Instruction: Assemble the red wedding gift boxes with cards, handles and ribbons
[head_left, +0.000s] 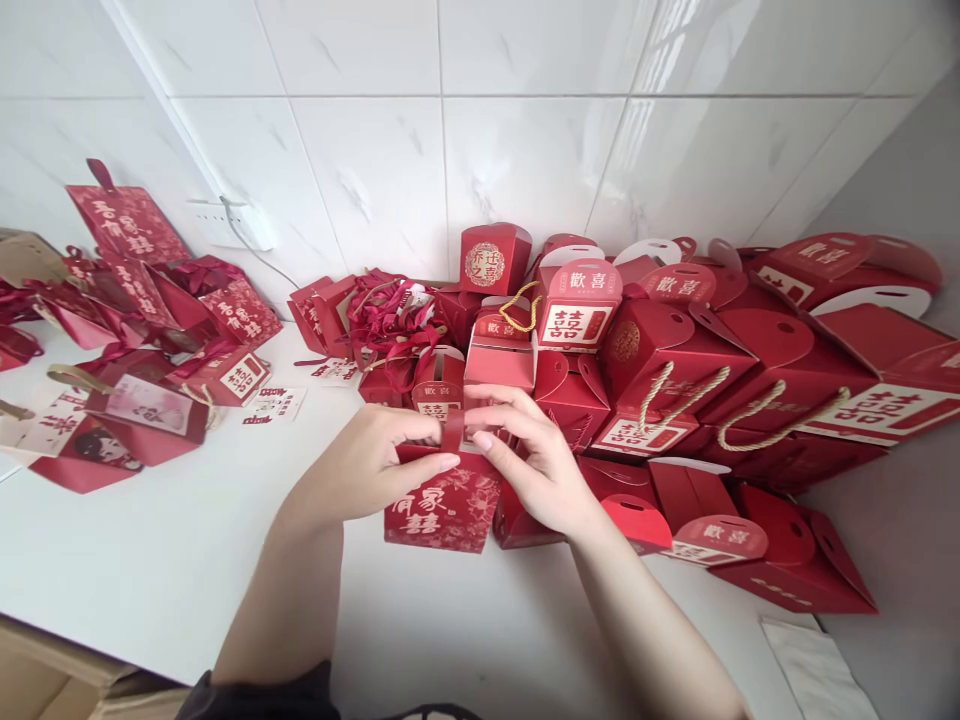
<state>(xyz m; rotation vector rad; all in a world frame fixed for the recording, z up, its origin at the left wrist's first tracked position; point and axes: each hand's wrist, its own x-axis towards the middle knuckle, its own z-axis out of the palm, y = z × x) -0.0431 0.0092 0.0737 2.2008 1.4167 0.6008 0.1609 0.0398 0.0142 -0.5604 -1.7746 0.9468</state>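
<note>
Both hands [382, 455] [540, 470] nearly meet, fingers [508, 414] bent, forearms [285, 575] slanting inward.

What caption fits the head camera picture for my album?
Left hand and right hand at a flowery red box, beside stacked red boxes.

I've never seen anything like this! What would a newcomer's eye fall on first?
Probably the big stack of red gift boxes, filling the right of the white tabletop before the tiled wall. Next, front and center, the left hand and right hand are at the top of a flower-patterned red box with pale characters.
</note>
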